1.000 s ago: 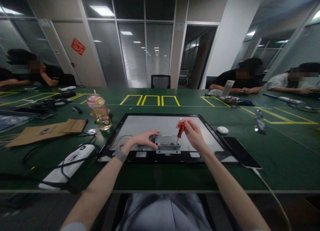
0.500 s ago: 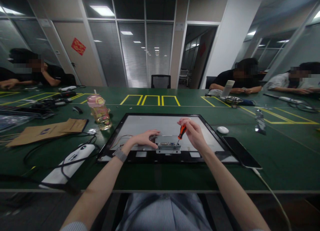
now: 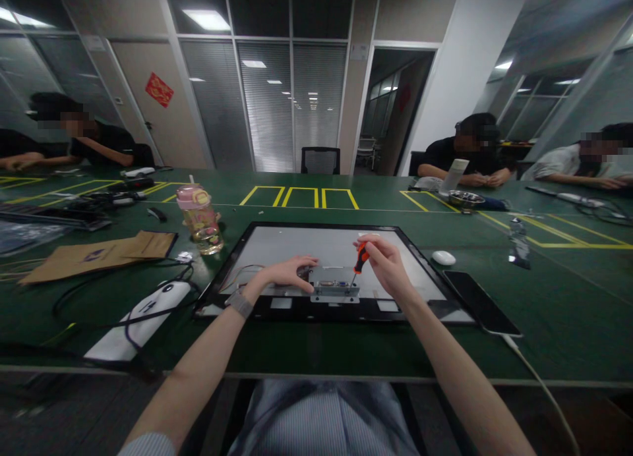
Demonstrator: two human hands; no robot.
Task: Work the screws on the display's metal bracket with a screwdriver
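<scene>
1. A long green table (image 3: pixel 544 298) marked with yellow tape fills a glass-walled office. Other people sit at its far ends.
2. A pink-lidded bottle (image 3: pixel 200 220) stands left of the work.
3. The left hand (image 3: pixel 289 273) holds nothing and rests fingers-down on the panel (image 3: pixel 306 245), which lies face down near the table's front edge: grey metal back, black frame.
4. The connector plate (image 3: pixel 335 288) sits at the panel's near edge.
5. The right hand (image 3: pixel 388 265) pinches the orange-handled screwdriver (image 3: pixel 361 258). Since a second ago the handle has tipped rightward while the tip stayed put, so the work stays at that spot.
6. A mouse (image 3: pixel 444 257) and a phone (image 3: pixel 482 302) lie to the right.

Green table (image 3: pixel 568 304), glass office partitions (image 3: pixel 270 113)
</scene>
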